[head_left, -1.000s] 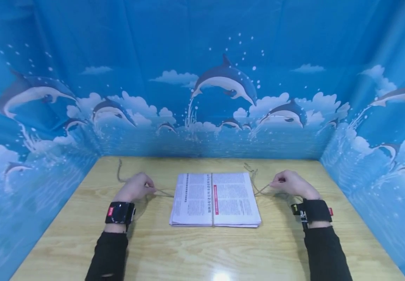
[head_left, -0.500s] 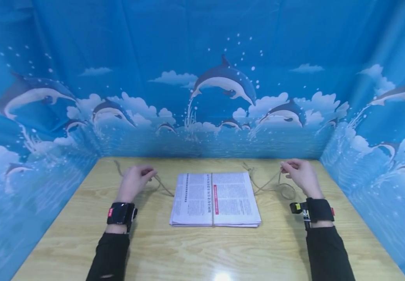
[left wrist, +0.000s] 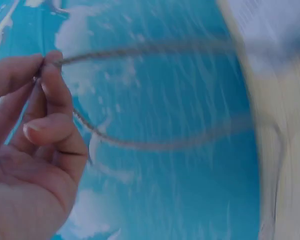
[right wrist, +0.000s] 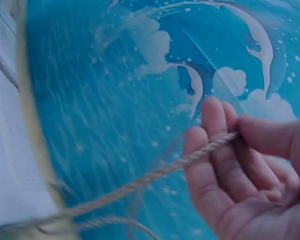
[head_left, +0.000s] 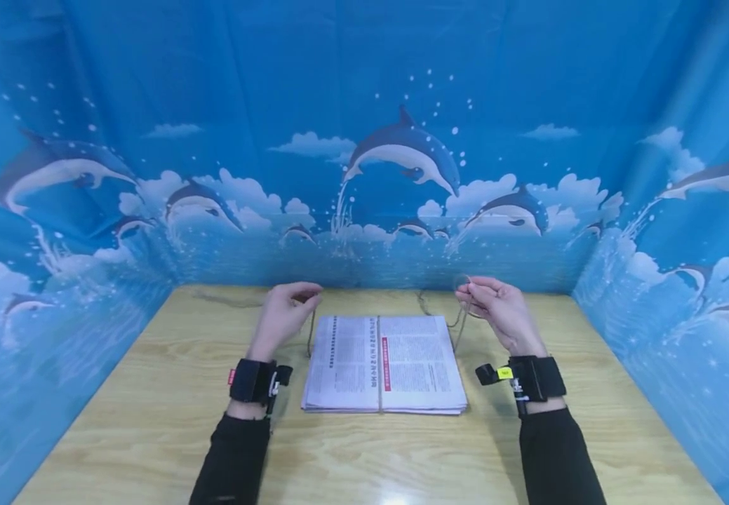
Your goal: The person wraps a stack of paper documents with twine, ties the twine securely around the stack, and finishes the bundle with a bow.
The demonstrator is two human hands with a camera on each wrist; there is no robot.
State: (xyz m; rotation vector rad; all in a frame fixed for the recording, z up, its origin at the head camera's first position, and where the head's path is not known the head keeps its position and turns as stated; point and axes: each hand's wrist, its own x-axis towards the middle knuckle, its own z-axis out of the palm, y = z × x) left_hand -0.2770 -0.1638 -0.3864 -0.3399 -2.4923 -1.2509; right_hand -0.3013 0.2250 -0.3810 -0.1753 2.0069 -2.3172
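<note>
A stack of newspapers [head_left: 345, 372] lies flat on the table, with a strand of twine [head_left: 379, 351] running front to back over its middle. My left hand [head_left: 288, 312], raised at the stack's far left corner, pinches one length of twine [left wrist: 140, 50] between thumb and fingertips. On the other side my right hand [head_left: 497, 308] pinches a second length of twine [right wrist: 140, 181], which slants down to the stack's right edge. In the left wrist view, another stretch of the cord sags below the pinching fingers [left wrist: 55, 82].
The wooden table [head_left: 149, 421] ends at the back against a blue curtain [head_left: 276, 238] printed with dolphins, which also closes in both sides. A loose twine end [head_left: 424, 303] lies behind the stack.
Both hands have lifted and moved inward toward the newspapers, drawing their twine ends up with them. The stack stays in place on the table.
</note>
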